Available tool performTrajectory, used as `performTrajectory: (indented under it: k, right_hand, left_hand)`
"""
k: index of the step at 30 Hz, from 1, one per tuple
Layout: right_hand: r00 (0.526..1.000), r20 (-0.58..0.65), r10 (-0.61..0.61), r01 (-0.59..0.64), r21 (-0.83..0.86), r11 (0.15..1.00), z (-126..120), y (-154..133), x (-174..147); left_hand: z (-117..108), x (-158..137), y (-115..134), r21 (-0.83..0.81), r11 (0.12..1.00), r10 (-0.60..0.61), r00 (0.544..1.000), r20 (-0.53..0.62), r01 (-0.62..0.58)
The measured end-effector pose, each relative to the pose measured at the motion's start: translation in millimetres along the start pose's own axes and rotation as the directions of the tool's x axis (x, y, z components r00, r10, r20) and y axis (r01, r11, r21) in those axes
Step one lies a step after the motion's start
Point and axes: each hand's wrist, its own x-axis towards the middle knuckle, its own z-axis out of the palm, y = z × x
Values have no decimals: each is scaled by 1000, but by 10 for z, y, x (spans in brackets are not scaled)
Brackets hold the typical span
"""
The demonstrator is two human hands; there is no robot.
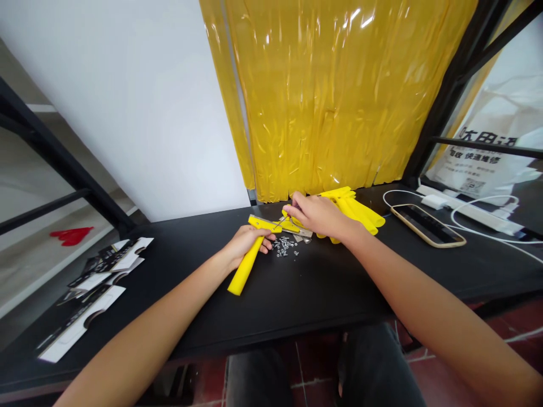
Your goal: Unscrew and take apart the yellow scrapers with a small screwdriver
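Note:
My left hand (250, 244) is closed around a yellow T-shaped scraper (246, 267), its long handle slanting down towards the table's front edge. My right hand (314, 213) is pinched on a thin metal hex key (280, 224), whose tip meets the scraper's head; its grip is mostly hidden by the fingers. Just below lies a scatter of small screws and nuts (284, 247) on the black table. Flat metal blades (304, 235) rest under and beside my right hand. Behind that hand is a pile of more yellow scraper handles (360, 212).
A phone (428, 225) with white cables lies at right, near a white power strip (479, 209). Printed card sleeves (85, 325) lie at left. A yellow plastic curtain (339, 102) and a white panel (139, 102) stand behind the table. Black metal posts (63, 152) frame both sides.

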Motion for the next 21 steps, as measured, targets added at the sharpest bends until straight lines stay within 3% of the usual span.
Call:
performTrajectory:
  k: [4, 10, 13, 16, 21]
  right_hand:
    - [996, 51, -74, 67, 125, 990, 10, -1, -32]
    - [998, 41, -51, 55, -84, 995, -13, -72, -31]
    - [999, -8, -35, 35, -4, 999, -18, -59, -33]
    - [996, -9, -90, 90, 113, 989, 3, -47, -41]
    - [997, 15, -74, 74, -13, 997, 44, -62, -19]
  left_hand:
    - [-15, 20, -7, -17, 1000, 3, 1000, -26, -3]
    - [-16, 23, 10, -10, 1000, -6, 1000, -20, 6]
    - [-7, 3, 24, 0, 1000, -3, 1000, -6, 3]
    - [-13, -6, 21, 5, 1000, 1, 1000, -7, -1]
    - [-33, 12, -15, 7, 1000, 15, 1000, -7, -14]
